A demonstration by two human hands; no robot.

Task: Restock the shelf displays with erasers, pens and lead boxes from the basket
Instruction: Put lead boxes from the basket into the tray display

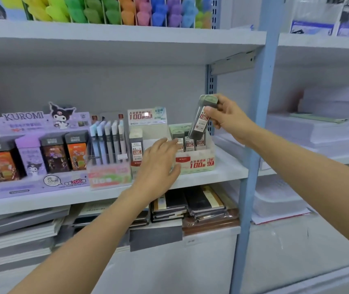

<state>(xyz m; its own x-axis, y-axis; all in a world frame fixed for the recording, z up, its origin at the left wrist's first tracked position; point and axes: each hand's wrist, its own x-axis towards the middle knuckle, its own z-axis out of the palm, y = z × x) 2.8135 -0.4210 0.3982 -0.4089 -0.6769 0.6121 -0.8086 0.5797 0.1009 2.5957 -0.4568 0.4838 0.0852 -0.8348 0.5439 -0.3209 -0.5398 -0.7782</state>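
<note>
Two hands are up at the middle shelf (pixel 228 168) on my feed. R hand (pixel 227 118) is clamped on one lead box (pixel 198 127): thumb across the red-and-white label at the front, fingers curled round the back, grip near the capped top end. Box is tilted, top leaning right, its dark lower end just above the row of like boxes standing in the 0.7 carton (pixel 199 165), toward that carton's right side; can't tell if it touches them. R forearm comes in from the lower right, crossing in front of the blue upright (pixel 261 124). L hand (pixel 158 164) is apart and holds nothing: fingers straight, lightly spread, palm down, reaching fwd in front of the 0.5 display (pixel 146 119), fingertips near the left end of the 0.7 carton; contact w/ it I can't tell. L forearm runs up from the bottom left. Further left stand the pen display (pixel 110 145) and the purple Kuromi display (pixel 33 151), both on the same level. Dark notebooks (pixel 190 205) lie stacked one level down.
</note>
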